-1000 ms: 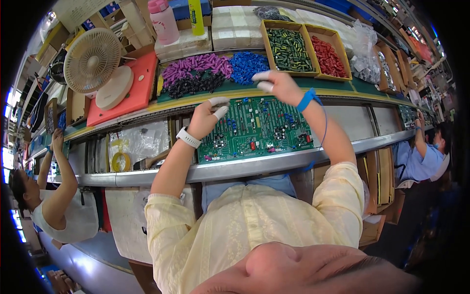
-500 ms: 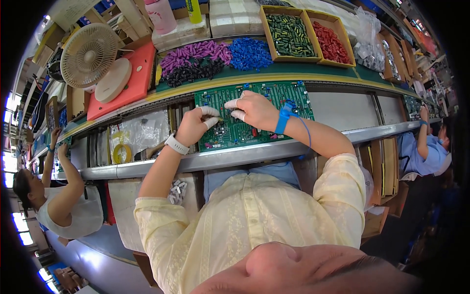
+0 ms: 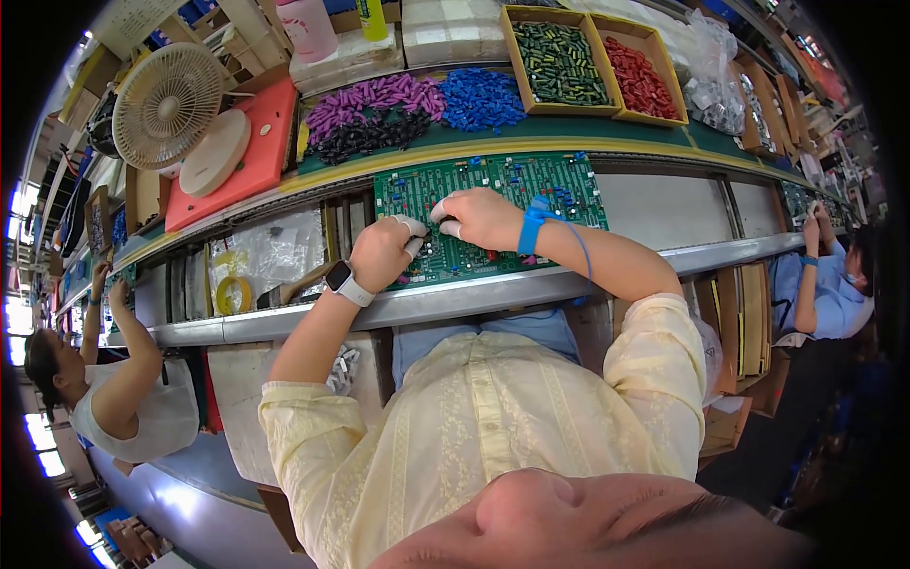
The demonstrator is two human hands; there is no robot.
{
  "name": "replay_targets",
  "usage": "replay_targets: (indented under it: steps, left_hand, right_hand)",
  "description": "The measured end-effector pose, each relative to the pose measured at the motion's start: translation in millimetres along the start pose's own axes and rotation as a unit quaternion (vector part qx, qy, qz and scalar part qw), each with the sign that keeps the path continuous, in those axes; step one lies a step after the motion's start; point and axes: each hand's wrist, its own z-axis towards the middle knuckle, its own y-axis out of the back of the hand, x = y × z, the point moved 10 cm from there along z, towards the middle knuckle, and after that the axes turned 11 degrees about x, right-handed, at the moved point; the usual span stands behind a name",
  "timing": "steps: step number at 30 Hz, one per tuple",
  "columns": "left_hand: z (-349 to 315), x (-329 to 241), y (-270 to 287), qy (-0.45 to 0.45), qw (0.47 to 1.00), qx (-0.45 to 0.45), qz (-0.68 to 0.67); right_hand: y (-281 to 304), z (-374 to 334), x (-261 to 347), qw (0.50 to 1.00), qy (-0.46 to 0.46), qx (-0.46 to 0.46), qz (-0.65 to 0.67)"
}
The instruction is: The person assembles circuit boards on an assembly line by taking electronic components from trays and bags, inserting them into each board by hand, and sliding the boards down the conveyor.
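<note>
A green circuit board [image 3: 531,251] with many small components lies across the metal rails in front of me. Over its left part, my left hand [image 3: 382,252] is closed, thumb and fingertips drawn together low above the board. My right hand [image 3: 482,220] reaches in from the right, its thumb and forefinger curled close to the left fingertips. White covers wrap the working fingertips of both hands. Whatever is between the fingers is too small or hidden to make out. A watch with a white strap [image 3: 350,284] is on my left wrist, and a blue wrist strap with a cord [image 3: 532,228] on my right.
Behind the board lie piles of purple [image 3: 384,93], black [image 3: 365,142] and blue capacitors [image 3: 481,100]. Boxes of dark green [image 3: 561,64] and red parts [image 3: 641,80] stand farther right. A fan [image 3: 171,106] stands at left, beside a tape roll [image 3: 233,296]. Co-workers sit on both sides.
My right hand has moved slightly left and down, toward my left fingertips. My left hand has turned, bringing the watch face into view, and shifted a little right and down.
</note>
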Motion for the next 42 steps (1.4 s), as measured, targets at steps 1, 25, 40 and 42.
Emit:
replay_targets:
  steps: [1,25,40,42]
  left_hand:
    - [0,-1,0,0.000,1.000,0.000,0.000]
    - [4,-31,3,-0.068,0.995,-0.028,0.063]
    - [4,-34,1,-0.095,0.994,-0.014,0.059]
    - [3,-35,4,-0.091,0.994,-0.018,0.051]
  right_hand:
    - [-1,1,-2,1.000,0.000,0.000,0.000]
    - [-8,3,15,0.981,0.062,-0.072,-0.170]
    - [111,-350,-150,0.886,-0.372,-0.277,-0.015]
    - [70,-463,-204,0.830,-0.508,-0.206,0.103]
